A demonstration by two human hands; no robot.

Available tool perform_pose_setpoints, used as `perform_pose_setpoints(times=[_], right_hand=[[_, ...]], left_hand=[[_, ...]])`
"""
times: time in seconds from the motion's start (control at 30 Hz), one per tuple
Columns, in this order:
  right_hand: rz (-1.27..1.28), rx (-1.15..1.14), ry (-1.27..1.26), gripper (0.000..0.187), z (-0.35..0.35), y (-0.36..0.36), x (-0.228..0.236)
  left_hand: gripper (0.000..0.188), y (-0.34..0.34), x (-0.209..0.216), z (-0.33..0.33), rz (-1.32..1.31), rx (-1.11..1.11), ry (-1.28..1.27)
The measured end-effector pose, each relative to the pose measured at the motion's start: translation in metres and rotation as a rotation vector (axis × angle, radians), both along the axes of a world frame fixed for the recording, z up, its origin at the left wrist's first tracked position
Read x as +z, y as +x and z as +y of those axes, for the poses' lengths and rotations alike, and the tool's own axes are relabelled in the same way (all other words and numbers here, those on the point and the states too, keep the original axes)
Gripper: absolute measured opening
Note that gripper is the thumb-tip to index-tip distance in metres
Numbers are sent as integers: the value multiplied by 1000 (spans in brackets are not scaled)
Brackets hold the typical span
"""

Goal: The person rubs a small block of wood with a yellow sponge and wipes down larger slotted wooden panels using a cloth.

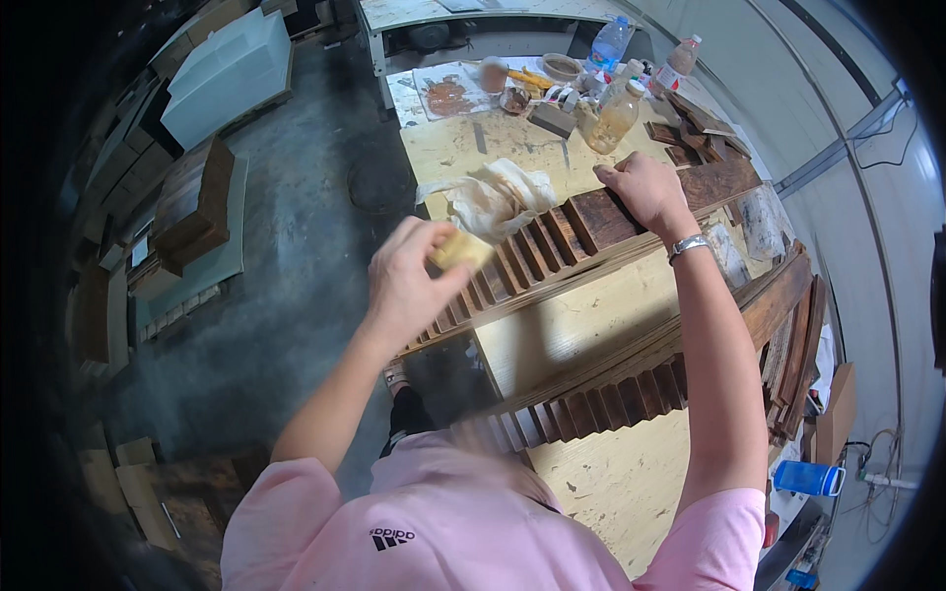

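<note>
A small yellow pad (461,253), blurred and perhaps a sponge, is pinched between the thumb and fingers of my left hand (402,279). That hand hovers over the left part of a long dark brown wooden piece (601,219) with comb-like notches along it. Toward its right end, my right hand (647,193) is closed over the wood and presses on its top. Just beyond the notches lies a crumpled whitish cloth (503,197). Nearer my body is a second notched brown piece (616,404), partly hidden by my right forearm.
Bottles (616,118), a dark block (552,119) and a bowl (562,67) crowd the far end of the pale worktable (448,148). Brown wood scraps (702,128) lie at the back right. A blue container (808,479) is at the lower right. Stacked panels (192,207) stand on the floor left.
</note>
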State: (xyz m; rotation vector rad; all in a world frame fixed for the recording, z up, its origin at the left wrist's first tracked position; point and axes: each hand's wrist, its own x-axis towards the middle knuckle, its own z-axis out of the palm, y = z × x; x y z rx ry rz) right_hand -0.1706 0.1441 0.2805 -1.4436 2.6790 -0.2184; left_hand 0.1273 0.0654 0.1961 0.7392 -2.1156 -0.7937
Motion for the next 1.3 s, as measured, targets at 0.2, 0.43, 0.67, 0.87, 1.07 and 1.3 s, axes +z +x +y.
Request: perform_pose_setpoints(times=[0.2, 0.43, 0.67, 0.87, 1.07, 1.3], right_hand=[[4, -3, 6, 53, 0, -2, 2], [0, -4, 6, 55, 1, 2, 4], [8, -22, -1, 53, 0, -2, 1], [1, -8, 17, 52, 1, 2, 5], [16, 5, -16, 49, 1, 0, 2], [-1, 3, -11, 51, 0, -1, 2]], left_hand=[[33, 31, -9, 45, -26, -177, 178], [34, 4, -13, 12, 17, 25, 90], [33, 27, -9, 48, 15, -38, 32], [35, 34, -9, 61, -62, -278, -2], [32, 16, -16, 4, -21, 113, -43], [32, 34, -9, 18, -148, -56, 28]])
